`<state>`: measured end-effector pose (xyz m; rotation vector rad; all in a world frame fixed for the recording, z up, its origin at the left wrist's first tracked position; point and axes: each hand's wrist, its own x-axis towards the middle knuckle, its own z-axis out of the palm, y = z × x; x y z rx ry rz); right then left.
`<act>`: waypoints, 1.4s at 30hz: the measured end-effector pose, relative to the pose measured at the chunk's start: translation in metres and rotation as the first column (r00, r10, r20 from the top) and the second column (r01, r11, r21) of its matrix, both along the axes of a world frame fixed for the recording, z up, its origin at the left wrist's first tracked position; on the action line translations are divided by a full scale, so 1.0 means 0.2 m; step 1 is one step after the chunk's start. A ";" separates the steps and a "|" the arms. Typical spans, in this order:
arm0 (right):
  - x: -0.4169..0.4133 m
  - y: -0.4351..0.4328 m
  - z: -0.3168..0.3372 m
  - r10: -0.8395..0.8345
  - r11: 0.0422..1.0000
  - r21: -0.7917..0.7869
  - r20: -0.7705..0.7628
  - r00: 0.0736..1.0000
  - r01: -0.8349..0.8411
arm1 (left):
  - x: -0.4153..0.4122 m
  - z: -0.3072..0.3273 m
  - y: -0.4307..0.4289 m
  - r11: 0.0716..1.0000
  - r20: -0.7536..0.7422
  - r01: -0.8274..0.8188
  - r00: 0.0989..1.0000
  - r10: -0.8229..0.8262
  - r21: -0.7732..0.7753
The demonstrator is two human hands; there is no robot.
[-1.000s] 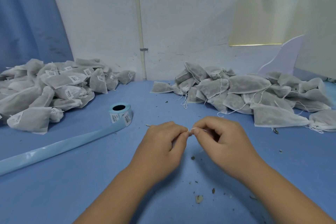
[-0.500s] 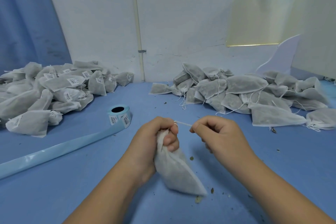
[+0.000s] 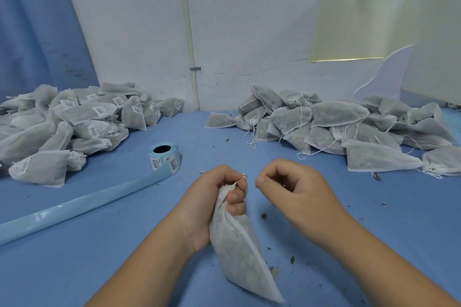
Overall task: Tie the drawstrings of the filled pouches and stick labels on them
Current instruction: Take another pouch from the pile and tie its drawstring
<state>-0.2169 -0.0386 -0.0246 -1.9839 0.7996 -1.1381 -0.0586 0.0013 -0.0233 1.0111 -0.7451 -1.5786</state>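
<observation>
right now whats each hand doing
Left hand: gripping the pouch by its neck.
Right hand: fingers curled shut, nothing visible in them.

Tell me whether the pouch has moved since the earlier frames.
Yes. The pouch has swung its lower end nearer the camera, away from the label roll; the left hand gripping its neck has hardly shifted.

Table (image 3: pixel 99 257) up against wall (image 3: pixel 249 20); pipe (image 3: pixel 189 45) on wall, behind table's middle; labelled pile (image 3: pixel 74 119) at far left on table, untied pile (image 3: pixel 336 119) at far right, both back by the wall, well apart; label roll (image 3: pixel 164 156) between piles, nearer the left one; backing strip (image 3: pixel 74 204) from roll toward front left; left hand (image 3: pixel 212 197) at front centre, gripping neck of held pouch (image 3: pixel 239 254); pouch body below hand, toward near edge; right hand (image 3: pixel 294 189) just beside, to the right, not touching; crumbs (image 3: pixel 264 215) on table around pouch.
</observation>
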 end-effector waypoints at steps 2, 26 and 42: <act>0.01 0.00 -0.01 0.034 0.998 0.047 -0.012 0.999 -0.034 | 0.00 0.00 0.01 1.000 0.016 0.008 1.000 -0.008 -0.013; -0.02 0.00 0.04 0.175 0.934 0.314 0.014 0.985 -0.170 | 0.00 0.08 0.06 0.977 0.426 0.127 0.904 -0.044 -0.169; -0.05 -0.03 0.03 0.239 0.930 0.289 -0.002 0.971 -0.228 | -0.03 0.09 0.07 0.979 0.420 -0.016 0.902 0.102 -0.204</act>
